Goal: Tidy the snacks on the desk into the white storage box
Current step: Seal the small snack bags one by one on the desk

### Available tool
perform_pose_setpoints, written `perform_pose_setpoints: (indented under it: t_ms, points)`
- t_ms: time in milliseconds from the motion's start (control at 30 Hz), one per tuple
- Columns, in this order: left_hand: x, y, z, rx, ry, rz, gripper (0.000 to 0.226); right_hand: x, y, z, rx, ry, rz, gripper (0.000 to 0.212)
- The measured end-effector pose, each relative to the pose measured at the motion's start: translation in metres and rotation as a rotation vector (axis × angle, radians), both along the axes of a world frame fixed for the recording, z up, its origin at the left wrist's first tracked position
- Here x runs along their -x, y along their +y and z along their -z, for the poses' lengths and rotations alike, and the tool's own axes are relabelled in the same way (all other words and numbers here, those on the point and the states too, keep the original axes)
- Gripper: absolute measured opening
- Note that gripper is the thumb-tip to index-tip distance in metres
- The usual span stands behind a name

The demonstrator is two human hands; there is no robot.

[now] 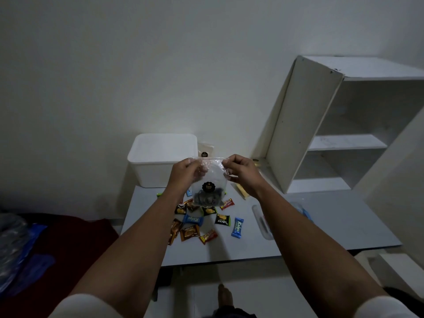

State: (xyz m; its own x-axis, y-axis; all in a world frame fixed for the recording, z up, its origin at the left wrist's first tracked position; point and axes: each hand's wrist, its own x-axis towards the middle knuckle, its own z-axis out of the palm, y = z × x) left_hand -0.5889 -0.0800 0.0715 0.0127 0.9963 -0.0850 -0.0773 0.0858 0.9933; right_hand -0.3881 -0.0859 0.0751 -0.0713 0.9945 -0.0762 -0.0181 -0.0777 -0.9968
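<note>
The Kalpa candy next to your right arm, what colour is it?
Blue, with white lettering, on the Kalpa candy; the head view, the only one, shows it.

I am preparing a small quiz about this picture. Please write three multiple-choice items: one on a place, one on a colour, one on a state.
1. Where is the white box?
A. at the desk's far left corner
B. on the shelf
C. on the floor

2. What colour are the Kalpa wrappers?
A. red
B. blue
C. white

3. How is the clear bag held?
A. lying flat on the desk
B. by one hand only
C. by both hands at its top edge

Answers: 1 A, it stands on the desk by the wall. 2 B, they are blue. 3 C, the left hand and right hand pinch its top.
</note>
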Motion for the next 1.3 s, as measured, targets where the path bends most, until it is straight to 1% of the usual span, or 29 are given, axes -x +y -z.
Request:
perform_pose_setpoints:
  t_ms: [67,200,267,400,500,600,667,733,833,933,1033,1100,1200,1300]
  points:
    - [0.002,0.000,0.000,0.007,-0.049,0.002,0.019,-0.002,-0.001,0.000,0.016,-0.004,0.027,0.010]
    - [0.000,0.000,-0.001,-0.039,0.052,0.034,0.024,0.002,-0.001,-0.004,0.015,-0.075,0.019,0.013]
    - [-0.002,0.001,-0.003,-0.051,0.083,0.060,0.024,0.006,-0.001,-0.006,-0.012,-0.075,0.019,0.017]
    - [-0.001,0.001,-0.004,-0.022,0.056,0.102,0.019,0.007,-0.001,-0.008,-0.025,-0.054,-0.008,0.019]
    - [0.000,0.000,-0.004,-0.035,0.081,0.113,0.019,0.005,-0.002,-0.009,-0.013,-0.075,-0.045,0.015]
    - [-0.003,0.001,-0.005,-0.068,0.128,0.103,0.018,0.007,-0.003,-0.012,-0.035,-0.133,-0.009,0.009]
    - [-0.007,0.000,-0.007,-0.087,0.170,0.115,0.019,0.010,-0.003,-0.012,-0.056,-0.158,-0.006,0.013]
    - [-0.010,-0.001,-0.011,-0.095,0.202,0.115,0.022,0.013,-0.002,-0.013,-0.072,-0.192,-0.017,0.010]
    - [-0.010,-0.002,-0.011,-0.074,0.198,0.126,0.024,0.013,0.001,-0.014,-0.097,-0.229,-0.022,0.008]
    - [-0.008,-0.001,-0.008,-0.098,0.220,0.114,0.022,0.011,0.000,-0.016,-0.115,-0.234,0.002,0.008]
    - [-0.007,0.001,-0.008,-0.129,0.250,0.096,0.021,0.010,0.000,-0.015,-0.125,-0.277,-0.013,0.013]
    - [-0.006,0.001,-0.009,-0.105,0.246,0.105,0.021,0.011,0.000,-0.013,-0.137,-0.302,-0.042,0.009]
    - [-0.003,-0.001,-0.010,-0.085,0.218,0.117,0.017,0.015,-0.001,-0.013,-0.156,-0.318,-0.088,0.014]
    - [-0.001,0.001,-0.008,-0.101,0.231,0.131,0.014,0.014,-0.001,-0.014,-0.150,-0.305,-0.094,0.010]
